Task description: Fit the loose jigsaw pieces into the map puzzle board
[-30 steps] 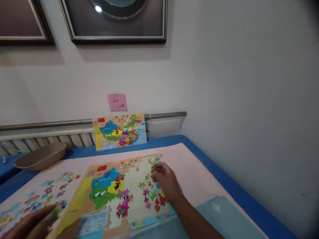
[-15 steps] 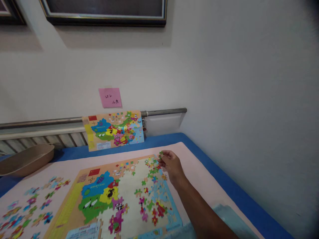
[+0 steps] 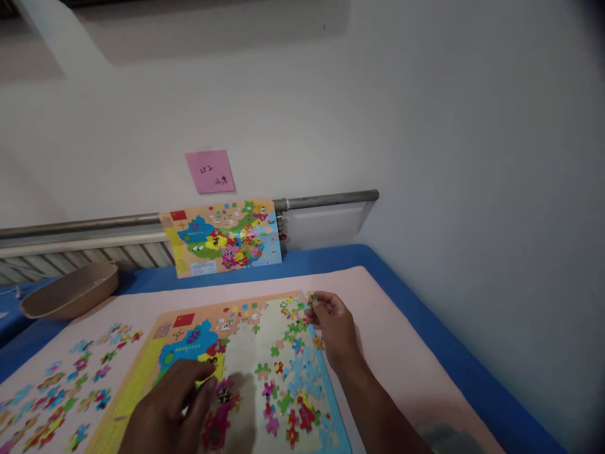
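A map jigsaw board (image 3: 163, 328) lies flat on the pink mat, partly filled on its left with blue, yellow and green regions; loose coloured pieces (image 3: 293, 391) are scattered over its bare right half. My right hand (image 3: 333, 321) is at the board's far right corner, fingertips pinching a small green puzzle piece (image 3: 312, 299). My left hand (image 3: 170, 410) rests on the board's near left part, fingers bent over the yellow and pink regions; I cannot see anything gripped in it.
A finished map picture (image 3: 222, 236) leans against the wall below a pink sticky note (image 3: 210, 171). Several loose pieces (image 3: 70, 384) lie on the mat left of the board. A tan oval tray (image 3: 70, 291) sits at far left. The white wall stands close on the right.
My left hand has come back into view and onto the board's near left part. My right hand stays at the far right corner with the small piece, shifted slightly.
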Action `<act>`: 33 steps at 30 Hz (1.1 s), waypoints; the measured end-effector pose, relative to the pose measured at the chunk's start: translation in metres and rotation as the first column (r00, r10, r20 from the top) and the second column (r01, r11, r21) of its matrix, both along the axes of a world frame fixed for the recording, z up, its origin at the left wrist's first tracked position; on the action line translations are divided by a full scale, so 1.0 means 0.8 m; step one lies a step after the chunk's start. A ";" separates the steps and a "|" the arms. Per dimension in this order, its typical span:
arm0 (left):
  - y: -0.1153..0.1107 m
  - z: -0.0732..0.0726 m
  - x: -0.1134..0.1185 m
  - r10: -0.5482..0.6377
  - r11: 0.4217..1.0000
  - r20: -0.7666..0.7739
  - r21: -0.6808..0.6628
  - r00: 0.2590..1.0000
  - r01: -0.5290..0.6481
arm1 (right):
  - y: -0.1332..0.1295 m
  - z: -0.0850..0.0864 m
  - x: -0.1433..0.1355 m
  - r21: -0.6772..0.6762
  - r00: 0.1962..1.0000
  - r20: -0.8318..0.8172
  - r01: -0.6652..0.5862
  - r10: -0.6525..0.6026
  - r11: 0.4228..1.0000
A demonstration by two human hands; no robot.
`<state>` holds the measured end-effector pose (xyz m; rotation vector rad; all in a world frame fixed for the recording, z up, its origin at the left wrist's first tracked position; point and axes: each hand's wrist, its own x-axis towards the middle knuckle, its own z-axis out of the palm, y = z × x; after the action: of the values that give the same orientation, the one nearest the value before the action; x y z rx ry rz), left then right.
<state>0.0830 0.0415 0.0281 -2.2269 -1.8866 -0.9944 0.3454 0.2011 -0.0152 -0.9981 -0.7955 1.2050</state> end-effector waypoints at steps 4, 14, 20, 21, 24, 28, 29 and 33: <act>0.020 -0.006 0.032 0.062 0.994 0.058 0.087 0.996 -0.066 | -0.001 0.000 -0.003 0.005 1.000 -0.002 -0.019 0.019 1.000; 0.008 -0.056 0.025 0.243 0.952 0.208 -0.236 0.947 -0.192 | -0.007 0.001 -0.014 -0.004 0.998 0.028 -0.056 0.056 0.998; 0.014 -0.046 0.031 0.294 0.928 0.268 -0.310 0.918 -0.207 | -0.009 0.010 -0.015 -0.011 0.997 0.046 -0.059 0.059 0.998; 0.013 -0.045 0.032 0.279 0.930 0.272 -0.315 0.921 -0.189 | -0.008 0.010 -0.016 -0.016 0.997 0.042 -0.059 0.060 0.998; 0.010 -0.045 0.032 0.241 0.930 0.255 -0.335 0.936 -0.148 | -0.006 0.009 -0.019 -0.014 0.997 0.029 -0.076 0.076 0.997; 0.015 -0.040 0.038 0.159 0.927 0.188 -0.367 0.969 -0.081 | -0.007 0.005 -0.022 -0.004 0.993 0.046 -0.111 0.112 0.994; 0.021 -0.035 0.042 0.115 0.927 0.157 -0.373 0.981 -0.049 | -0.007 0.004 -0.022 -0.004 0.992 0.051 -0.115 0.115 0.993; 0.061 -0.013 0.076 -0.031 0.909 -0.038 -0.416 0.999 0.012 | -0.006 0.001 -0.021 -0.008 0.990 0.062 -0.128 0.128 0.992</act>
<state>0.1438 0.0902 0.0176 -2.4623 -2.2322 -0.5742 0.3288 0.1963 -0.0145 -1.0036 -0.9178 1.2903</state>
